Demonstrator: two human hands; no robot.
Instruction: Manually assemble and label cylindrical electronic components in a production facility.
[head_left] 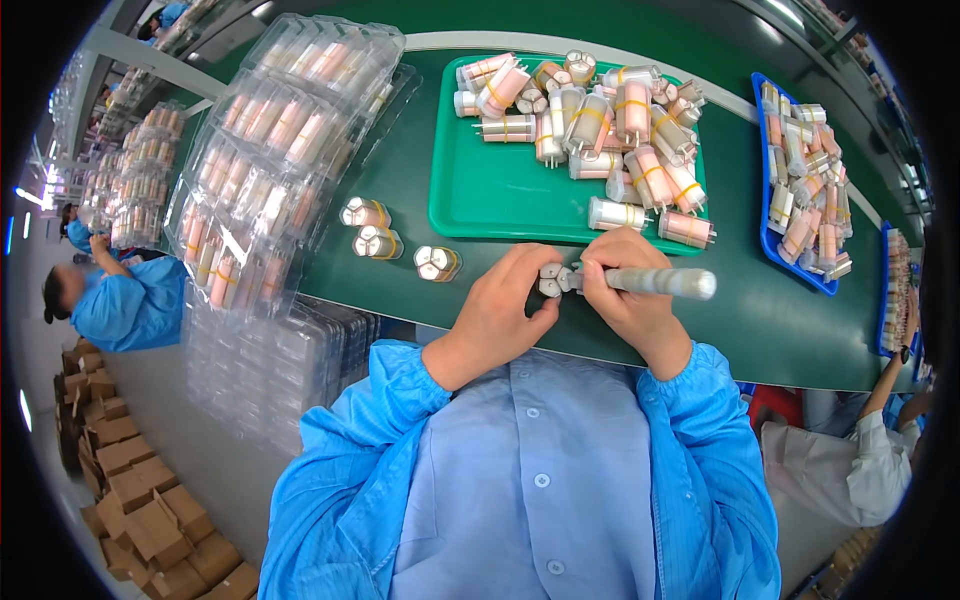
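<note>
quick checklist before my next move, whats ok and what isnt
1. Left hand around the bundle of round, white-ended cylinders: ok.
2. Right hand gripping the thick, whitish, stick-shaped tool: ok.
3. Tool touching the bundle: cannot tell, contact point too small.
4. Three yellow-banded, white-ended cylinder bundles upright on the dark green tabletop: ok.
5. Yellow-banded pink and whitish cylinders in the bright green plastic tray neatly aligned: not ok, jumbled.

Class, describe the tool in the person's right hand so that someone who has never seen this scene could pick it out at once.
On the dark green table, find the bright green tray. By its near edge, the right hand holds a tool. Its long, thick, pale handle stretches rightward, without the yellow bands that wrap the neighbouring bundles.
</note>
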